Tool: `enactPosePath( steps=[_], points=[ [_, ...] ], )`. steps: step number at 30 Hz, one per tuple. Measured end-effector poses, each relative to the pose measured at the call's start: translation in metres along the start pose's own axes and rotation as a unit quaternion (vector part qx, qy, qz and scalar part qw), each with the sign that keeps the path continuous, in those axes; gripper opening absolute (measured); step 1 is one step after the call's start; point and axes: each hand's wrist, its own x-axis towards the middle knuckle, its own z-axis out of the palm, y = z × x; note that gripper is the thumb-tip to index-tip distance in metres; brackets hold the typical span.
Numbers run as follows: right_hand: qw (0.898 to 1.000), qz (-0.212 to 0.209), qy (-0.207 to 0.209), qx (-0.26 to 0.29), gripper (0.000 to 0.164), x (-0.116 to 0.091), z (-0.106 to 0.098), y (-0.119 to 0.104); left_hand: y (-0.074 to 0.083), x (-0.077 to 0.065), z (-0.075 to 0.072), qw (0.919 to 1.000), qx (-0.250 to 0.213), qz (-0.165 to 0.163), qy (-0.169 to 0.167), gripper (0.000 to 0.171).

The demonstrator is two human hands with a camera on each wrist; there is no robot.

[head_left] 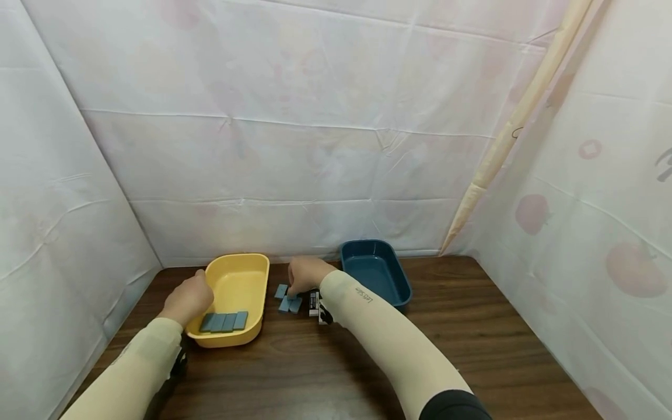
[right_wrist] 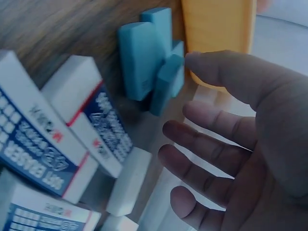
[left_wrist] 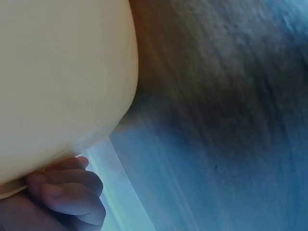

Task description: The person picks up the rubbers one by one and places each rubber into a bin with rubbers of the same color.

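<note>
The white-and-blue eraser [right_wrist: 45, 130] reads "SOFT ERASER", while the right sleeve [head_left: 385, 326] seemingly says "Let's Slim".

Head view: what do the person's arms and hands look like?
Left hand and right hand are bare. Cream sleeves cover the forearms; the right bears dark lettering and meets black fabric. A black piece shows beneath the left wrist.
</note>
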Motion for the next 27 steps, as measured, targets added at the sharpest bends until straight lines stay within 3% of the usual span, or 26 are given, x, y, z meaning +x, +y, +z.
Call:
enactPosePath(
  steps=[4, 14, 19, 23, 27],
  points=[
    [1.000, 0.006, -0.017, -0.002, 0.064, 0.005, 0.004, 0.002, 0.000, 0.001, 0.000, 1.0000, 0.005, 0.000, -0.003, 0.066],
    [1.000, 0.009, -0.011, -0.008, 0.057, 0.011, 0.008, 0.005, 0.001, 0.001, 0.000, 1.0000, -0.004, 0.004, -0.001, 0.067],
    [0.999, -0.012, 0.030, 0.013, 0.043, 0.009, -0.002, -0.002, 0.001, 0.001, 0.002, 1.0000, -0.006, 0.006, -0.001, 0.067],
    [0.997, -0.027, 0.063, 0.028, 0.047, 0.008, -0.013, -0.020, 0.001, 0.000, 0.002, 1.0000, -0.003, 0.005, -0.001, 0.067],
    [0.994, -0.044, 0.099, 0.005, 0.043, 0.014, -0.015, -0.045, 0.001, 0.000, 0.002, 1.0000, 0.000, 0.002, 0.002, 0.066]
  ],
)
